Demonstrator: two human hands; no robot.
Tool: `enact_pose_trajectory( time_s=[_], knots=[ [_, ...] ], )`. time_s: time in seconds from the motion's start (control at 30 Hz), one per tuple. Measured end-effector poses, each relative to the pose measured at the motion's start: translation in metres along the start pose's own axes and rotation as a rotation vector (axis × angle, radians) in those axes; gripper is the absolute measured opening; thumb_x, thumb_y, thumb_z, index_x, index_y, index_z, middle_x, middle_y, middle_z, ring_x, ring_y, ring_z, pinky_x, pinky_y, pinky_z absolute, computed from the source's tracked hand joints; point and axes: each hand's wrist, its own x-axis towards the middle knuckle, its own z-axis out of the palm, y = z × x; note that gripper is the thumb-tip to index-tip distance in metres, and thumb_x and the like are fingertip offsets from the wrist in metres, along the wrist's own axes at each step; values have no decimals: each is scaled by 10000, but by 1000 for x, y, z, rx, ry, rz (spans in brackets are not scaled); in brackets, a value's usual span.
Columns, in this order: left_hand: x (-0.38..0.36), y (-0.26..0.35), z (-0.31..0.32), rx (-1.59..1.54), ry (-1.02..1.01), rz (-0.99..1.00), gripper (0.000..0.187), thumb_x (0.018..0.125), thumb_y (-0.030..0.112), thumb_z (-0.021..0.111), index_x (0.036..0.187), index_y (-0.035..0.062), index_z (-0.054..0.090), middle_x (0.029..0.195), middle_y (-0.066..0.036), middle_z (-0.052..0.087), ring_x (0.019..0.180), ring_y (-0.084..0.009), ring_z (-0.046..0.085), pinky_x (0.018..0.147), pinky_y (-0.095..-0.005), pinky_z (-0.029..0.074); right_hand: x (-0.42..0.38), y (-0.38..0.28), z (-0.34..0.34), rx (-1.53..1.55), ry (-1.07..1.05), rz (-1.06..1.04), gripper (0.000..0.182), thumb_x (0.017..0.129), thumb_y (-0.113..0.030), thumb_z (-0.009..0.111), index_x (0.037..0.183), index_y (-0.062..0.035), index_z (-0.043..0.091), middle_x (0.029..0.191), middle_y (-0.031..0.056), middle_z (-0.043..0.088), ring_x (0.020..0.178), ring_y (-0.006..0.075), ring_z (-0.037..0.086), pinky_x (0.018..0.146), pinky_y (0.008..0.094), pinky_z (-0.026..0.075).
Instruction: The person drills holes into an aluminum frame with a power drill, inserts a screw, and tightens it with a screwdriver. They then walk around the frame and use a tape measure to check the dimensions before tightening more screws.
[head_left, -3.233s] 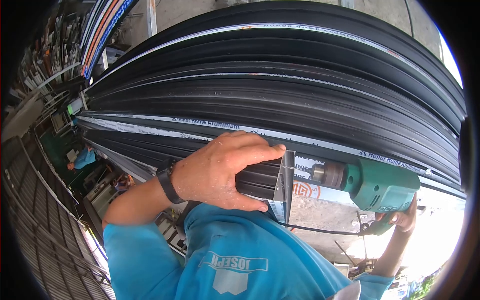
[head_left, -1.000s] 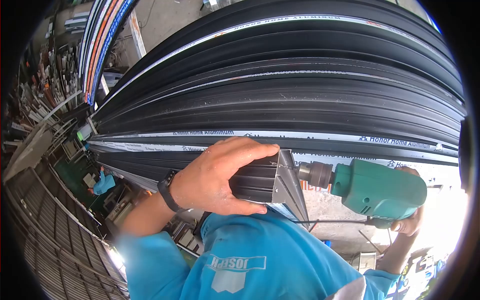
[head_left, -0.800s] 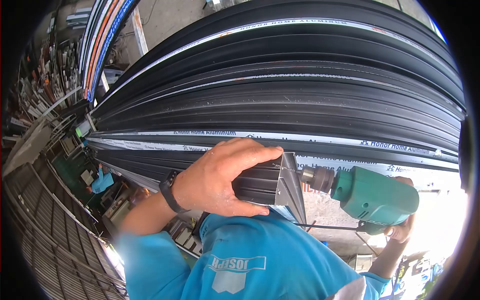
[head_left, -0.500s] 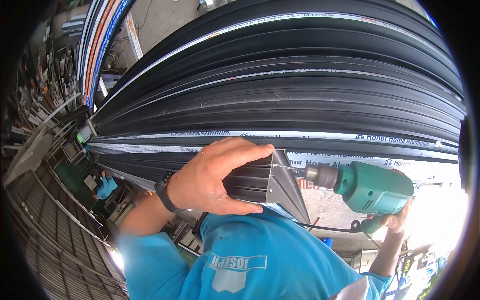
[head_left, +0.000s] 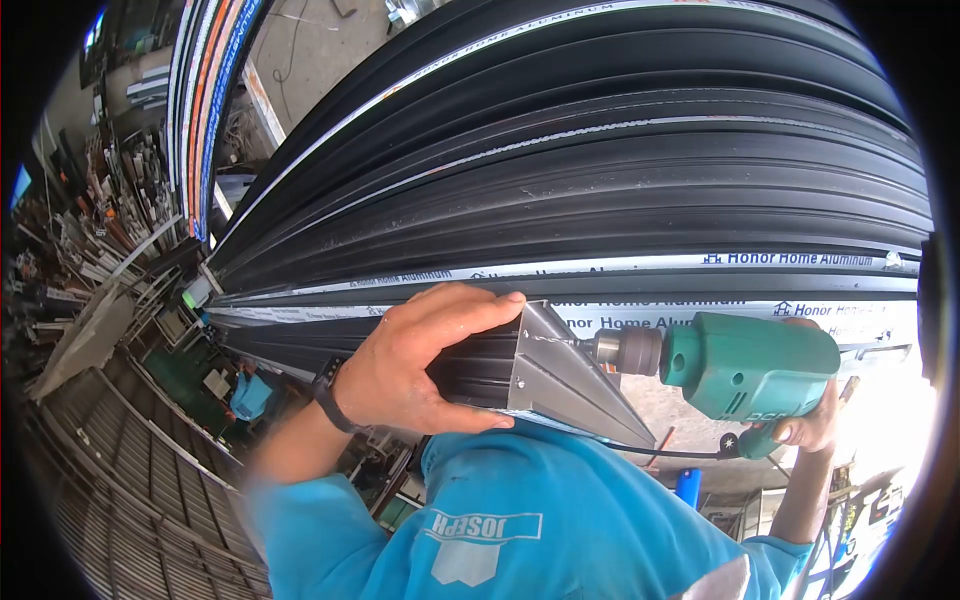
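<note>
My left hand (head_left: 425,355), with a black watch on its wrist, is wrapped around the end of a black aluminium profile (head_left: 475,375), thumb and fingers on opposite sides. The profile's angled grey end face (head_left: 575,375) points right, with a small hole near its left edge. At the right, my right hand (head_left: 812,425) grips the handle of a green power drill (head_left: 755,365); most of its fingers are hidden behind the body. The drill's metal chuck (head_left: 628,353) faces left, close to the end face, and its thin bit overlaps that face in this view.
Long black aluminium profiles (head_left: 600,165) with printed white film strips lie across the view in front of me. Film-wrapped lengths (head_left: 208,120) stand at the upper left, above a heap of offcuts (head_left: 120,205). A person in blue (head_left: 250,395) is in the left background.
The view has tilted slightly. The profile end under my left hand sits a little further left and shows more of its grey face; the drill stays pointed at it.
</note>
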Motion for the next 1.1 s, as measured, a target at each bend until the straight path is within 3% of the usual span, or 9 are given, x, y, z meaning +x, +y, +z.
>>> enact_pose_trajectory(
  time_s=[0.4, 0.47, 0.5, 0.57, 0.6, 0.67, 1.1],
  knots=[
    [3, 1, 0, -20, -18, -13, 956, 576, 314, 1017, 1379, -26, 625, 1234, -226, 689, 1118, -345, 697, 963, -408, 546, -1, -2, -6, -31, -5, 22, 1233, 615, -341, 1030, 1507, 58, 277, 1145, 192, 651, 795, 249, 741, 606, 323, 637],
    [3, 0, 1, -30, -17, -14, 958, 577, 310, 1017, 1384, -22, 622, 1242, -226, 687, 1121, -343, 697, 966, -409, 546, 0, -6, -2, -29, 25, 68, 1220, 578, -374, 1035, 1483, 56, 338, 1180, 169, 638, 900, 242, 701, 709, 333, 597],
    [2, -1, 1, -35, -16, -15, 959, 578, 309, 1016, 1387, -20, 620, 1246, -226, 686, 1122, -343, 697, 968, -410, 546, 2, -16, 8, -15, 54, 116, 1209, 542, -402, 1040, 1459, 55, 398, 1218, 146, 622, 1010, 236, 659, 819, 346, 559],
    [2, 0, 0, -55, -27, -25, 952, 615, 295, 996, 1437, 29, 595, 1271, -204, 674, 1140, -333, 683, 974, -408, 546, 4, -17, 9, -7, 53, 113, 1215, 543, -424, 1036, 1460, 54, 399, 1201, 143, 633, 993, 233, 664, 807, 335, 555],
    [2, 0, 0, -66, -33, -31, 950, 634, 289, 985, 1461, 53, 583, 1284, -193, 668, 1150, -328, 676, 977, -408, 546, 4, -9, 3, -12, 22, 62, 1230, 581, -416, 1028, 1485, 54, 339, 1145, 164, 660, 867, 236, 709, 685, 311, 589],
    [2, 0, 0, -57, -34, -29, 954, 633, 291, 986, 1463, 54, 580, 1284, -192, 667, 1150, -328, 676, 976, -409, 549, 3, -5, -1, -22, -7, 10, 1250, 620, -415, 1017, 1510, 56, 277, 1085, 185, 689, 737, 239, 755, 564, 285, 622],
    [2, -1, 0, -75, -37, -10, 965, 638, 277, 984, 1476, 57, 561, 1268, -191, 664, 1136, -322, 678, 959, -404, 570, 3, -7, -3, -27, -40, 7, 1245, 639, -405, 1012, 1512, 59, 256, 1041, 187, 701, 720, 243, 756, 553, 282, 615]
  ],
)
